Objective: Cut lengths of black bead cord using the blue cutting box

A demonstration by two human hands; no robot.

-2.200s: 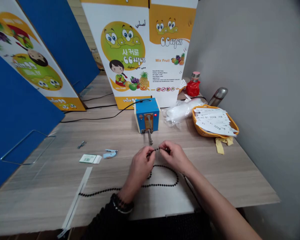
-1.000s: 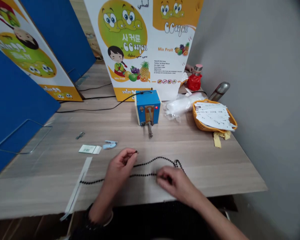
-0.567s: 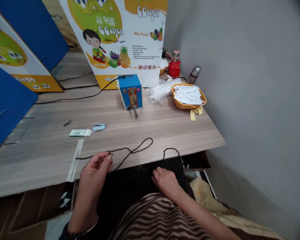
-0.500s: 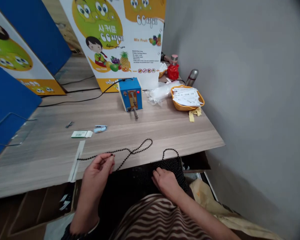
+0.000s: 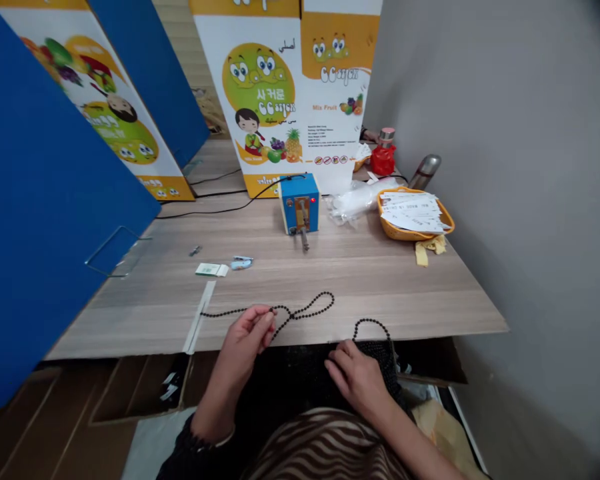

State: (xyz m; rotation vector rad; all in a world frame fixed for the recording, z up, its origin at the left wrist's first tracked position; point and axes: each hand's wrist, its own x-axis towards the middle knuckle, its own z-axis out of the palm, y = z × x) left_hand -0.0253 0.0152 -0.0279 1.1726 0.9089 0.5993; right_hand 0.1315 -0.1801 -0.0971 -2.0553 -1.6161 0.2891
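My left hand is closed in a pinch on a string of dark beads at the table's front edge. One end of the string lies by a white strip on the left, and a loop rests on the tabletop to the right. My right hand is low at the table edge, fingers curled against a dark beaded mass. What its fingertips hold, if anything, is hidden. Another beaded loop rises onto the table just beyond that hand.
A blue device with a red light and projecting metal rods stands behind. A light blue stapler and small box lie left. An orange basket of printed labels is at right. Printed cartons and a wall border the table.
The camera view has swung left, so everything sits further right in the picture. Both hands and the beads keep nearly the same places on the table.
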